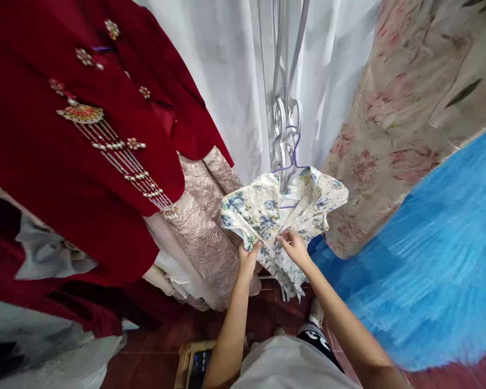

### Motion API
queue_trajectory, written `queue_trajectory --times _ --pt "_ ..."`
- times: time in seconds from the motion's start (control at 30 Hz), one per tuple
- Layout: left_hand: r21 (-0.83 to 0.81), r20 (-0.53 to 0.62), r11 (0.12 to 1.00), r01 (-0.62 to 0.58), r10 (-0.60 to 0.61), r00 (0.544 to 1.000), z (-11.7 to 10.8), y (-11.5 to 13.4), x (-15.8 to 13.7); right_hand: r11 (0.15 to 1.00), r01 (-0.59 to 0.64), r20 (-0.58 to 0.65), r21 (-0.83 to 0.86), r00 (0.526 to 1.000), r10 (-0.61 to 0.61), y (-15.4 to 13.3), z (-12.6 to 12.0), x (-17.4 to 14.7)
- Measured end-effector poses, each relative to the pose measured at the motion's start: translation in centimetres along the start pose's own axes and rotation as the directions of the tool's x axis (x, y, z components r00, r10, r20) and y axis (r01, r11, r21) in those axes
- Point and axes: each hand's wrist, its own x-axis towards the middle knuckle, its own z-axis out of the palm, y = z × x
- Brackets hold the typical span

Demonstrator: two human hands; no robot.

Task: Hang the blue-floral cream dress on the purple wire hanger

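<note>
A cream floral blouse (269, 208) with blue flowers hangs in front of me on a thin purple hanger (295, 156). The hanger's hook is on a white metal rack (282, 111). My left hand (249, 258) grips the blouse's left edge, thumb on top and fingers partly behind the cloth. At the middle of the front, where the two sides meet, my right hand (292, 246) pinches the fabric between thumb and fingers. The blouse's neckline gapes above my hands, and its lower hem hangs below them.
On the left hang a dark red jacket (117, 135) with beaded brooches and a shiny pink dress (202, 216). A beige floral dress (400, 119) and a blue tulle skirt (421, 259) hang on the right. White curtains (227, 70) are behind. A wooden box (185, 362) stands on the tiled floor (146, 356).
</note>
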Motion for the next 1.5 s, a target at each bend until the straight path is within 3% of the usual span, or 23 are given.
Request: queue_trajectory --times 0.17,0.23,0.27,0.3,0.37,0.4,0.43,0.5,0.57,0.67,0.73,0.9,1.07,1.17,1.27,1.37,1.43,1.5 --pt "0.054 0.055 0.995 -0.082 0.079 0.995 0.0 -0.1 -0.5 0.999 0.021 0.073 0.037 0.997 -0.024 -1.1 1.2 0.0" --pt "0.092 0.036 0.977 -0.191 0.188 0.981 -0.5 -0.3 -1.0 0.998 0.004 0.076 0.064 0.997 -0.009 -1.3 1.5 -0.3" --pt "0.124 -0.021 0.948 -0.293 0.297 0.955 -0.7 -0.5 -1.3 0.997 -0.009 0.072 0.08 0.997 0.004 -1.3 1.6 -0.5" --pt "0.175 -0.095 0.892 -0.416 0.436 0.895 -0.9 -0.7 -1.6 0.995 -0.026 0.068 0.098 0.998 0.019 -1.3 1.5 -0.9" --pt "0.304 -0.152 0.707 -0.639 0.698 0.7 -0.8 -1.2 -2.4 0.989 -0.06 0.068 0.137 0.996 0.051 -1.3 1.1 -1.7" --pt "0.345 -0.086 0.614 -0.71 0.774 0.627 -0.6 -1.6 -2.8 0.985 -0.077 0.074 0.152 0.995 0.066 -1.3 0.8 -2.2" --pt "0.354 0.031 0.549 -0.757 0.802 0.596 -0.1 -2.0 -3.1 0.981 -0.094 0.082 0.168 0.993 0.081 -1.5 0.4 -2.8" --pt "0.311 0.287 0.522 -0.794 0.745 0.602 1.4 -2.8 -3.5 0.969 -0.131 0.097 0.209 0.989 0.113 -2.0 -0.4 -3.8" --pt "0.282 0.4 0.575 -0.768 0.657 0.639 3.1 -3.5 -3.6 0.953 -0.164 0.103 0.253 0.985 0.142 -2.9 -1.2 -4.5" --pt "0.269 0.391 0.67 -0.692 0.58 0.714 4.8 -4.2 -3.8 0.937 -0.183 0.09 0.298 0.983 0.163 -4.8 -2.4 -4.4" --pt "0.273 0.404 0.701 -0.659 0.538 0.74 5.1 -4.3 -4.0 0.93 -0.167 0.053 0.328 0.986 0.158 -6.5 -3.4 -3.3" --pt "0.304 0.476 0.702 -0.644 0.473 0.741 4.1 -4.6 -5.4 0.891 0.002 -0.108 0.453 0.993 0.053 -13.1 -5.9 2.0" --pt "0.336 0.539 0.689 -0.642 0.419 0.731 3.5 -5.0 -5.6 0.844 0.159 -0.17 0.512 0.982 -0.081 -18.8 -6.6 5.8" --pt "0.298 0.62 0.645 -0.703 0.429 0.657 3.5 -2.5 -4.1 0.838 0.158 -0.184 0.522 0.98 -0.071 -19.2 -6.6 5.7" --pt "0.175 0.559 0.52 -0.836 0.647 0.519 4.3 3.6 -1.9 0.871 0.132 -0.165 0.473 0.984 -0.06 -18.4 -6.9 4.6" --pt "0.167 0.475 0.325 -0.931 0.8 0.365 6.3 11.3 0.2 0.898 0.143 -0.177 0.416 0.981 -0.074 -17.8 -7.4 3.8" --pt "0.196 0.576 0.181 -0.964 0.774 0.262 8.1 15.5 1.3 0.906 0.156 -0.184 0.393 0.979 -0.088 -17.7 -7.6 3.7" --pt "0.238 0.678 0.021 -0.971 0.712 0.182 9.8 18.1 2.3 0.913 0.165 -0.193 0.372 0.976 -0.098 -17.6 -7.6 4.0"
